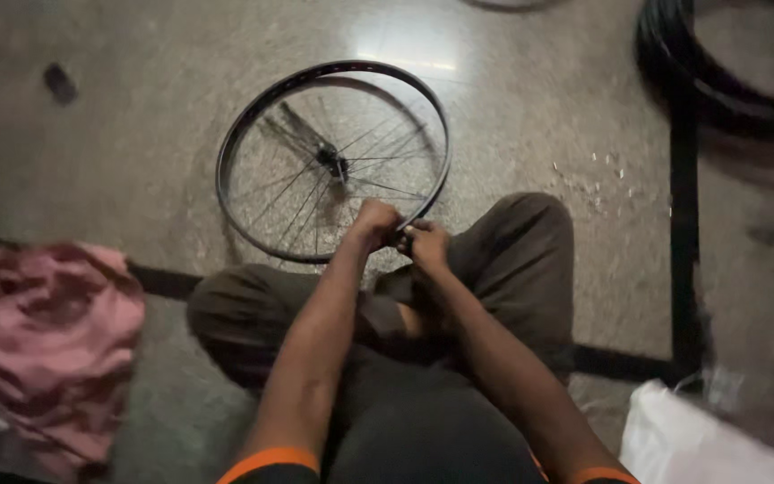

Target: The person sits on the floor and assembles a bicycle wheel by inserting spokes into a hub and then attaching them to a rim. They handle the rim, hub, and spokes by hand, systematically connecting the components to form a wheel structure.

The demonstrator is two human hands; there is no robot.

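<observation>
The bare bicycle wheel [333, 161] lies flat on the stone floor [136, 134], its near rim just beyond the person's crossed knees; both hands meet on that near rim; the left hand [374, 224] is clenched over the rim and the right hand [425, 244] pinches it just beside, fingers [416, 235] curled tight. Working here likely goes best with the rim held steady and pressure kept close to the grip; both forearms reach forward, wrists nearly touching. A pink cloth [47, 332] lies by the left knee; black tyres [718, 72] lie at the far right.
</observation>
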